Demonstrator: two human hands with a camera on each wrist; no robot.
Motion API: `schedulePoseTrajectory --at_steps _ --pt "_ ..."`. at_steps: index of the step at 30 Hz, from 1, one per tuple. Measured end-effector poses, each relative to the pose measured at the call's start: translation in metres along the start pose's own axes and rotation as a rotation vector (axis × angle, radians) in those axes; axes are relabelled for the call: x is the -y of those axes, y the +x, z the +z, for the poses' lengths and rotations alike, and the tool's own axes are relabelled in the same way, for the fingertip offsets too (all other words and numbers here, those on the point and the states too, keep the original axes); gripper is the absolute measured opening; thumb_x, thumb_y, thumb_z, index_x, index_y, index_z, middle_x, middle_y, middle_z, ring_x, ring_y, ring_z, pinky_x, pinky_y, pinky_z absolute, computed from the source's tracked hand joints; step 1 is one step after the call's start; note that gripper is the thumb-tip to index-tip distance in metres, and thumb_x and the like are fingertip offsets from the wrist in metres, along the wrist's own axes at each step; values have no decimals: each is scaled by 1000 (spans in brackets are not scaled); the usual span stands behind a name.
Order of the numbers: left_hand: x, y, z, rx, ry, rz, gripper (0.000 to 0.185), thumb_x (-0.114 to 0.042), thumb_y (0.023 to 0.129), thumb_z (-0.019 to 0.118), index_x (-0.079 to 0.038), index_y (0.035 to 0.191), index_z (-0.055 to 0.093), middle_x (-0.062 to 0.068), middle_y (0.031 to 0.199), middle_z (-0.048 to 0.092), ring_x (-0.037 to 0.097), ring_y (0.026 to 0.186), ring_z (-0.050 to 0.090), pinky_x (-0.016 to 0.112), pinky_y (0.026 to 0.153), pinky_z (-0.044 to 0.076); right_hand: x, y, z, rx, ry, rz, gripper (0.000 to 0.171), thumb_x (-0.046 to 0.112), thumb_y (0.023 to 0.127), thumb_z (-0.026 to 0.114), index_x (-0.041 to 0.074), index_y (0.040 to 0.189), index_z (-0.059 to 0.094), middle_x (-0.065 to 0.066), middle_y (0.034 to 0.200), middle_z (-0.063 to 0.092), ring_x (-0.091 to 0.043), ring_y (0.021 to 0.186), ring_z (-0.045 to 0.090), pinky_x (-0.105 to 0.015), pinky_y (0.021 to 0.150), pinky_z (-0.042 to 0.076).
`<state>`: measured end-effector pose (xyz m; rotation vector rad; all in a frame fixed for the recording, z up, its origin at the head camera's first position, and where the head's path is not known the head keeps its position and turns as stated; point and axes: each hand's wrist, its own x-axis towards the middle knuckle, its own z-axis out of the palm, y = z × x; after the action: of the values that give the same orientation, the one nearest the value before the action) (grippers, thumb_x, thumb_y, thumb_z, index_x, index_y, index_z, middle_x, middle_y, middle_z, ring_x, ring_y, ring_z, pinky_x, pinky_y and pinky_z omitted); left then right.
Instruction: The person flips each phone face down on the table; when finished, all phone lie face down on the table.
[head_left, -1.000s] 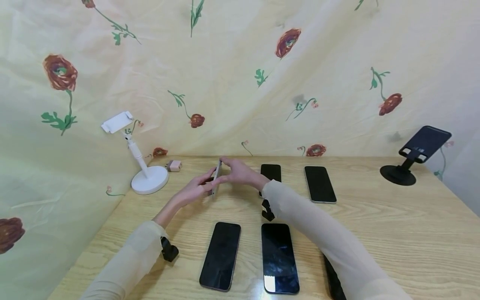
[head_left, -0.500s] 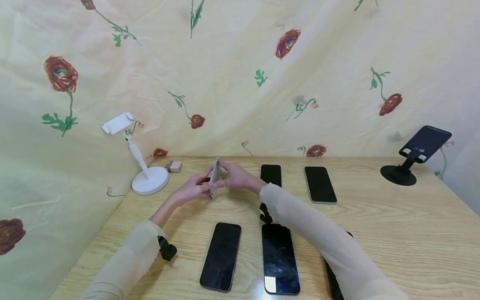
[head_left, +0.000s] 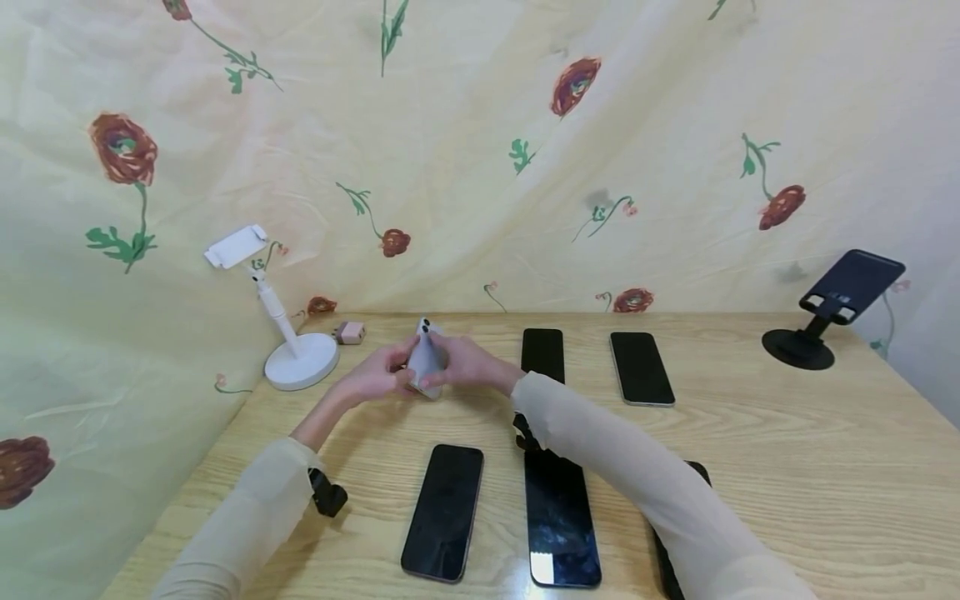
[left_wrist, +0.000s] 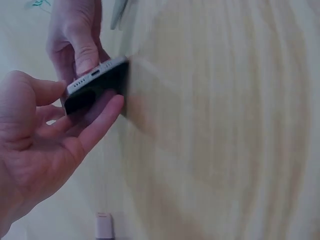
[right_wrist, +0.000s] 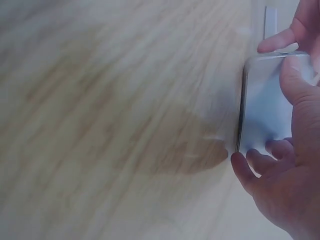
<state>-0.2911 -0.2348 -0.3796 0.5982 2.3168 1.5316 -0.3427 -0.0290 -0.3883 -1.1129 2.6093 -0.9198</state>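
Observation:
Above the back of the table, both hands hold a pale silver-white smartphone point(head_left: 426, 362), its back and camera lenses facing the head camera. My left hand point(head_left: 375, 375) grips its left side; in the left wrist view the thumb lies at the phone's bottom edge point(left_wrist: 95, 75), by the charging port, and fingers reach under the dark screen. On the other side my right hand point(head_left: 472, 365) grips it. In the right wrist view that thumb lies on the phone's back point(right_wrist: 265, 107) and the fingertips meet its edge. The phone is tilted.
Dark-screened phones lie around: front left point(head_left: 444, 512), front middle point(head_left: 561, 521), back middle point(head_left: 543, 354), back right point(head_left: 642, 368). Another dark phone point(head_left: 667, 550) is partly under the right sleeve. A white phone stand point(head_left: 302, 362), pink charger point(head_left: 350, 333) and black stand point(head_left: 798, 350) stand farther back.
The held phone has turned from edge-on to showing its back and lenses. Both hands have shifted slightly left with it, still gripping.

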Motion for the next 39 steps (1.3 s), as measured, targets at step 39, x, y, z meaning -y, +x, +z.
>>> schedulePoseTrajectory --at_steps 39 --pt "8 4 -1 -74 462 -200 77 -15 94 70 4 155 27 10 86 55 21 76 52 30 71 41 6 -8 3 206 -338 237 86 61 93 59 17 160 29 -11 164 21 -30 148 21 -62 111 19"
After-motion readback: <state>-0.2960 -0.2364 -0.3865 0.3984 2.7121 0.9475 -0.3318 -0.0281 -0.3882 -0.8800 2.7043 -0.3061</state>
